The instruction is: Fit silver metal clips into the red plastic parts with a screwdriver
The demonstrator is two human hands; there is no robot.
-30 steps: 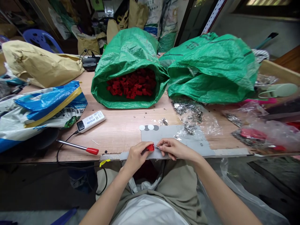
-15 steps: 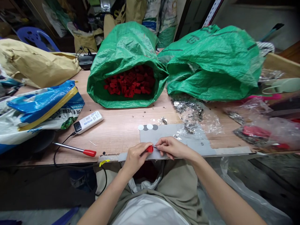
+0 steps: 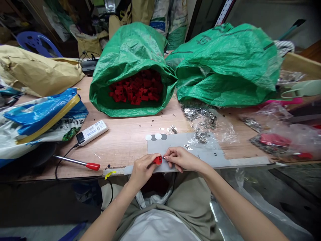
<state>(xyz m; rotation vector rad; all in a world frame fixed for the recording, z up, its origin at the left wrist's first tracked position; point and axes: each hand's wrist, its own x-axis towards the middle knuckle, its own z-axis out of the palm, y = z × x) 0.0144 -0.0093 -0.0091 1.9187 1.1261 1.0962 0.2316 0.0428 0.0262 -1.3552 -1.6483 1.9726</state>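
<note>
Between the thumb and fingers of my left hand (image 3: 142, 168) is a small red plastic block (image 3: 157, 160) with openings in its right end. My right hand (image 3: 181, 158) is closed in a pinch on a small metal piece (image 3: 163, 157), its tip at the block's right end. Whether the piece is inside the block or only touching it, I cannot tell. Both hands are over the front of a grey mat (image 3: 173, 142). Beyond them, a clear plastic bag (image 3: 215, 125) spills small metal parts (image 3: 202, 135) onto the mat.
A green woven sack (image 3: 130, 43) lies open with many red blocks (image 3: 140, 90) inside. Another green sack (image 3: 230, 67) stands to its right. On the left are a white handheld device (image 3: 92, 132) with a cable, a red-tipped metal rod (image 3: 80, 162) and a blue-white bag (image 3: 42, 117).
The whole view has shifted slightly. My hands still hold the red block and the metal piece close together, the block's open end now turned a little more into view.
</note>
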